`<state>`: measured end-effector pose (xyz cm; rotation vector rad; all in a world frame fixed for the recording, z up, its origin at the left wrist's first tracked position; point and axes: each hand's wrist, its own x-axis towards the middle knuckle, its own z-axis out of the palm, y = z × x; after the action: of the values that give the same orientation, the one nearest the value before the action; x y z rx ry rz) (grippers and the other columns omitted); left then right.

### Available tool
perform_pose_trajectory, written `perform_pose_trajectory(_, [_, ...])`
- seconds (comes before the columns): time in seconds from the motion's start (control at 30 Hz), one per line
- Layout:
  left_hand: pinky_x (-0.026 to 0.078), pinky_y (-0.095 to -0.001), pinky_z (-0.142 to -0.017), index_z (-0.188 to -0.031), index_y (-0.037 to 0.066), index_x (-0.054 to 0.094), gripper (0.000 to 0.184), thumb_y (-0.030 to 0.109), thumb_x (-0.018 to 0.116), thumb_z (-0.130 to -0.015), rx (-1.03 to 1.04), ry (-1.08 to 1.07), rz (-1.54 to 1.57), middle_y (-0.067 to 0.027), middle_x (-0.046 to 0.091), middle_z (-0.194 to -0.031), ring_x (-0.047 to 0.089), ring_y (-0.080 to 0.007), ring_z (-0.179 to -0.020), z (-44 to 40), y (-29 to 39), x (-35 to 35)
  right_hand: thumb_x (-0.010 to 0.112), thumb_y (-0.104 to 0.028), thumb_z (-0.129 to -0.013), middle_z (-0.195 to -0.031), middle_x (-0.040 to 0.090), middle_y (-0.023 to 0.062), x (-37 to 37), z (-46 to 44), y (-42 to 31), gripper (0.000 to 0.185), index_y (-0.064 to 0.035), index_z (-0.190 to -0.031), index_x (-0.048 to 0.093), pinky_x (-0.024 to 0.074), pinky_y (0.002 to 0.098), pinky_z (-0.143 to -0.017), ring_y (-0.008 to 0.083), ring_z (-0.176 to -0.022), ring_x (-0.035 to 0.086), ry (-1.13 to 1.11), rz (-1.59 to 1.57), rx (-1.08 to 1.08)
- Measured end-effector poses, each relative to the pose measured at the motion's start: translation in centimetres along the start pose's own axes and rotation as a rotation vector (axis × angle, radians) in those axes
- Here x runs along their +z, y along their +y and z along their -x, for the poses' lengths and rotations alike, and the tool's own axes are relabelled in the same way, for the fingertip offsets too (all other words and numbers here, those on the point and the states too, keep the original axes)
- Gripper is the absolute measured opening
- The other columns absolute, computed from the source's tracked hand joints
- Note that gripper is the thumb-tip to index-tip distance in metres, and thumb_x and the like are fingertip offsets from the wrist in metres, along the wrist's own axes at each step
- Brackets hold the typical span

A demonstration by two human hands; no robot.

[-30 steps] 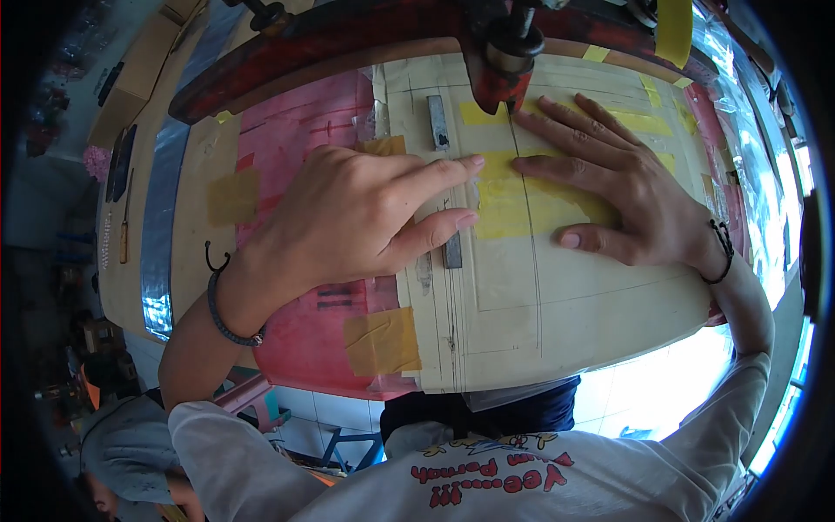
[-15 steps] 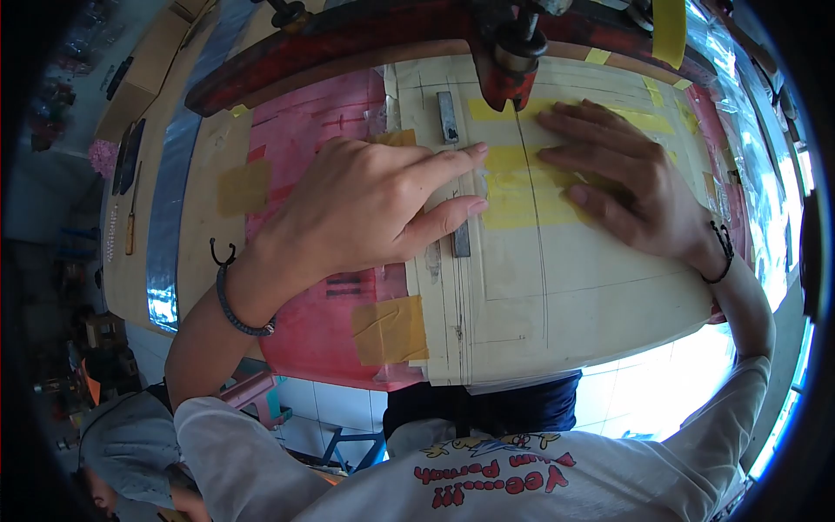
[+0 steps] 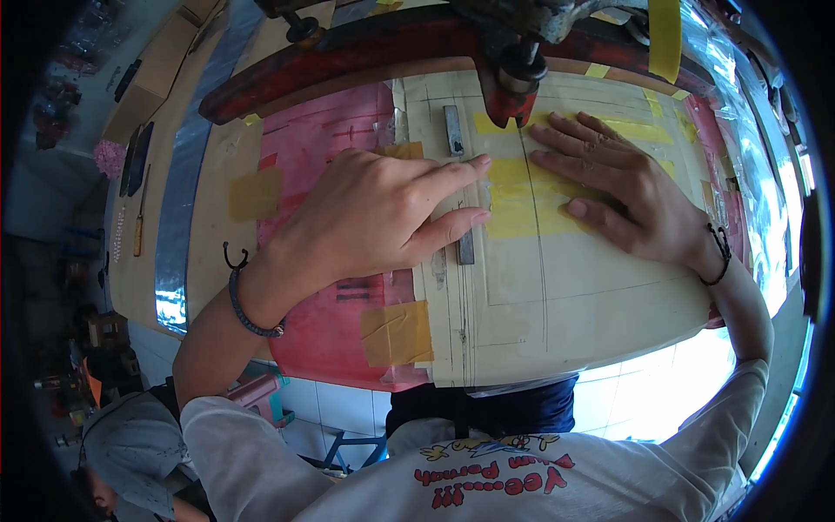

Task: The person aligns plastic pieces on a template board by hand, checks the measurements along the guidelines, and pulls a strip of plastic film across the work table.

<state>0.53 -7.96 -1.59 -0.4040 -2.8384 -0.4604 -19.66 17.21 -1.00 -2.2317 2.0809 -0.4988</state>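
Observation:
My left hand rests at the seam between a pink sheet and a cream marked sheet. Its index finger and thumb stretch apart over the sheet's left border. Two short grey metal bars show above and below that hand; what lies under the palm is hidden. Flat across yellow tape strips on the cream sheet, my right hand has its fingers spread and holds nothing. A long pencil line runs down between my hands.
Beyond my hands, a red metal machine arm spans the table, its pointed foot above the sheet. Brown tape covers part of the pink sheet. Slim tools lie at far left. Another person is at lower left.
The table, sheets and machine arm sit slightly lower and farther right in view. My right hand's fingers have shifted slightly on the tape; my left hand keeps nearly the same pose.

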Motion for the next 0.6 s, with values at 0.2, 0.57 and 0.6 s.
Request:
perform_pose_trajectory(0.2, [0.055,-0.0365,-0.059,-0.130,0.005,0.074,0.040,0.022,0.077,-0.094,0.021,0.013,0.055,-0.0150,0.079,-0.098,0.069,-0.0277,-0.061,-0.18,-0.08,-0.09,0.065,-0.023,-0.100,-0.157,0.056,0.0167,0.03,0.25,0.20,0.050,-0.0008,-0.145,0.061,0.0320,0.0561,-0.128,0.0404,-0.149,0.048,-0.007,-0.002,-0.032])
perform_pose_trajectory(0.57, [0.055,-0.0347,-0.058,-0.127,0.007,0.076,0.033,0.017,0.075,-0.095,0.026,0.006,0.146,-0.0147,0.077,-0.089,0.069,-0.0252,-0.060,-0.30,-0.12,-0.29,0.070,-0.023,-0.098,-0.147,0.065,0.0156,-0.04,0.80,0.21,0.038,-0.0013,-0.129,0.074,0.0375,0.0577,-0.125,0.0409,-0.145,0.053,0.012,-0.124,-0.050])
perform_pose_trajectory(0.6, [0.054,-0.0347,-0.058,-0.127,0.007,0.076,0.033,0.017,0.075,-0.095,0.030,0.016,0.137,-0.0147,0.077,-0.088,0.068,-0.0249,-0.060,-0.31,-0.08,-0.29,0.070,-0.024,-0.098,-0.146,0.066,0.0155,-0.01,0.86,0.25,0.038,-0.0012,-0.128,0.074,0.0381,0.0575,-0.124,0.0411,-0.144,0.053,0.015,-0.131,-0.050])
